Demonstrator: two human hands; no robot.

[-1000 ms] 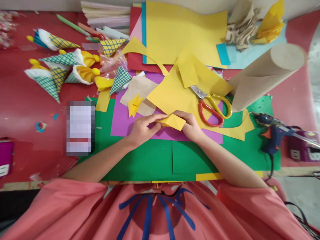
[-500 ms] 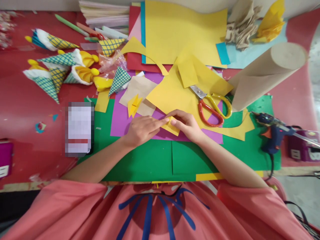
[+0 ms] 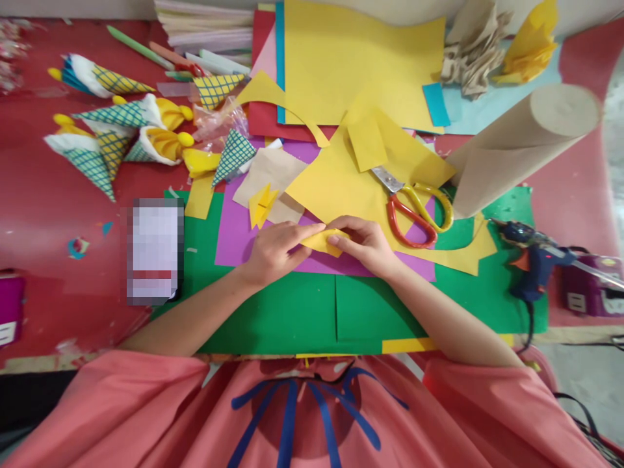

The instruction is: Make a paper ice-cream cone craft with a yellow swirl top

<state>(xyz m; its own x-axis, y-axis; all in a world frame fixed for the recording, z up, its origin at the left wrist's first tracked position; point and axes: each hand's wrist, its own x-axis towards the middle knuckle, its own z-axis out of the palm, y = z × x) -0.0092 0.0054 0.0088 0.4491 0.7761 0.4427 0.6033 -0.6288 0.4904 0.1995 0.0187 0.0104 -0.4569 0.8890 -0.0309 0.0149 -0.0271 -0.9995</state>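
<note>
One yellow paper (image 3: 322, 243) is over the purple sheet (image 3: 234, 237), pinched at its left end by the left hand (image 3: 273, 252) and its right by the right hand (image 3: 368, 244), probably to control its fold, with scissors (image 3: 392, 211) lying farther right.

Head view, as I see it remotely: red table (image 3: 29, 169) before a pale wall (image 3: 97, 8); grey floor (image 3: 592, 372) at right; light paling the table's right side.

2 hands (image 3: 273, 252) (image 3: 369, 248) | 1 phone (image 3: 153, 250) | 1 glue gun (image 3: 537, 265) | 1 paper roll (image 3: 517, 153)
</note>
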